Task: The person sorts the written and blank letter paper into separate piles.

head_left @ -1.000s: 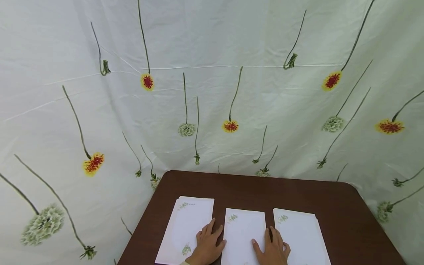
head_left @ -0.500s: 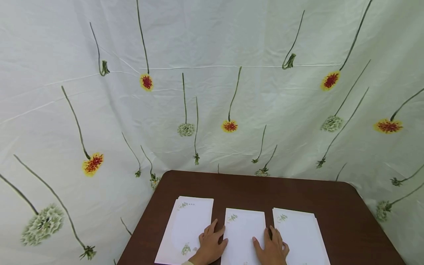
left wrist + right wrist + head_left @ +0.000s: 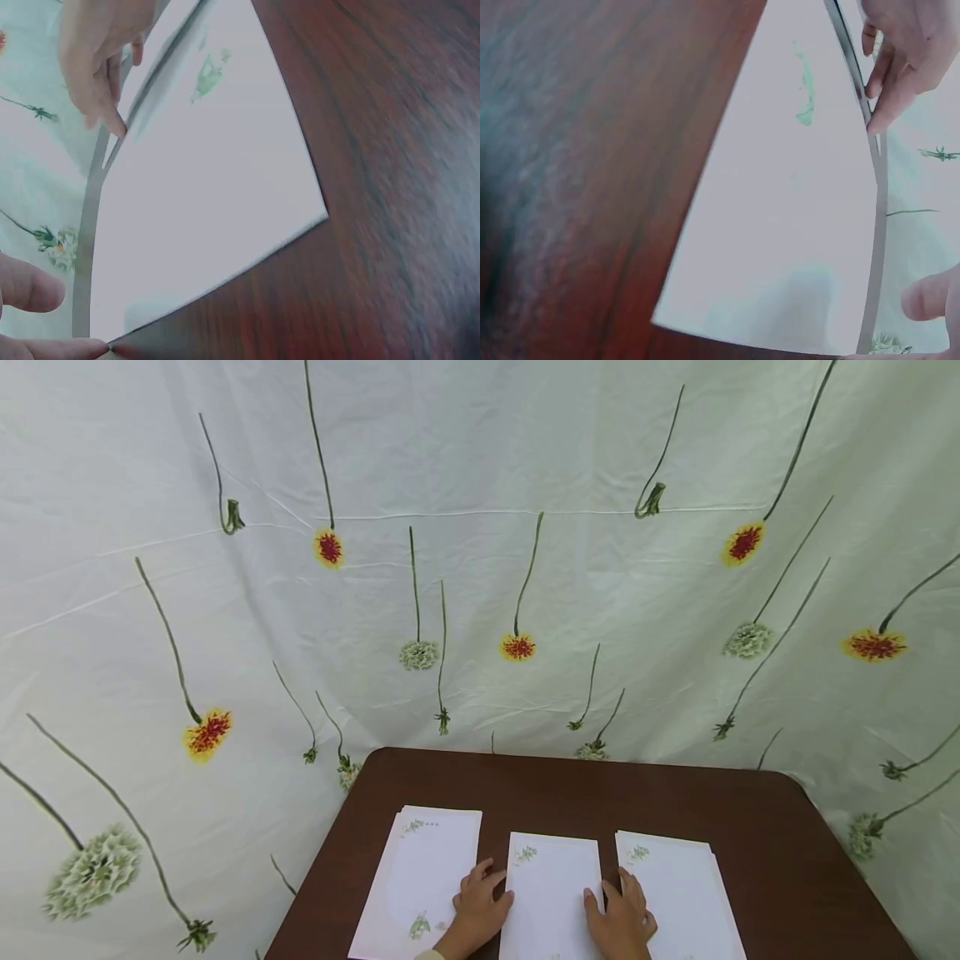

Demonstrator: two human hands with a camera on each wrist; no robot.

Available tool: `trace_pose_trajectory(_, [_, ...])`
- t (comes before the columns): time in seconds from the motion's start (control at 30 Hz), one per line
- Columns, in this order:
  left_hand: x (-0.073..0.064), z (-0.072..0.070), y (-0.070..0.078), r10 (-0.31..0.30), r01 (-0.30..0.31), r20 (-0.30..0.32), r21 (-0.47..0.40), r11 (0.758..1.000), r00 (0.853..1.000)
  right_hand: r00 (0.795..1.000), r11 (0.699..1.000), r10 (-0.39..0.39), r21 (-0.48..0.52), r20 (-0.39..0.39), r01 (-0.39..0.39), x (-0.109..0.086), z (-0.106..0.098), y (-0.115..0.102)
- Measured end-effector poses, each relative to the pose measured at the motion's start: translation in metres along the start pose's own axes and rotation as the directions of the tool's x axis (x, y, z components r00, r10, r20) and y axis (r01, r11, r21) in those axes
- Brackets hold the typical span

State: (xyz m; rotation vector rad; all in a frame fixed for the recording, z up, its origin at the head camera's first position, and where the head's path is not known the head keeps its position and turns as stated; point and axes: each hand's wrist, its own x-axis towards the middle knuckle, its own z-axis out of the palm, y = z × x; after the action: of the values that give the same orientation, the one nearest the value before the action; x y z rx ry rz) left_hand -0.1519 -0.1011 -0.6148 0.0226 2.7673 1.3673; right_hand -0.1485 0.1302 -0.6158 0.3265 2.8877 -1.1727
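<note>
A middle stack of white paper (image 3: 551, 893) with a faint green plant print lies between two similar sheets. At its left long edge is my left hand (image 3: 480, 910), fingertips right at the paper's side. My right hand (image 3: 618, 918) lies along the opposite edge, thumb over the margin and fingers reaching towards the right-hand stack. In the left wrist view, a fingertip of the left hand (image 3: 45, 349) touches the near edge of the paper (image 3: 202, 202), its thumb held apart. The right wrist view shows the right hand's thumb (image 3: 930, 296) apart from the sheet.
On the left lies a paper stack (image 3: 420, 877) with green prints and a slightly offset sheet beneath. A similar stack (image 3: 682, 893) lies on the right. The dark brown table (image 3: 570, 789) has rounded far corners, against a white flower-printed cloth (image 3: 480, 460).
My left hand has shifted slightly right, towards the middle stack's edge. My right hand has edged right, its thumb drawing back towards the paper's margin. The stacks lie as before.
</note>
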Motion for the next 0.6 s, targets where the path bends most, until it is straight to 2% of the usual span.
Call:
trace_pose_trajectory(0.33, [0.001, 0.000, 0.011, -0.052, 0.051, -0.005, -0.097, 0.994, 0.999, 0.997, 0.996, 0.070, 0.054, 0.016, -0.071, 0.002, 0.001, -0.006])
trace_pose_trajectory(0.5, [-0.001, -0.001, 0.014, -0.075, 0.073, -0.011, -0.142, 0.987, 0.997, 0.997, 0.997, 0.068, 0.048, -0.019, -0.067, 0.001, -0.003, -0.009])
trace_pose_trajectory(0.6, [-0.003, 0.000, 0.015, -0.067, 0.062, -0.030, -0.140, 0.988, 0.997, 0.997, 0.997, 0.059, 0.047, -0.042, -0.057, 0.000, -0.005, -0.010])
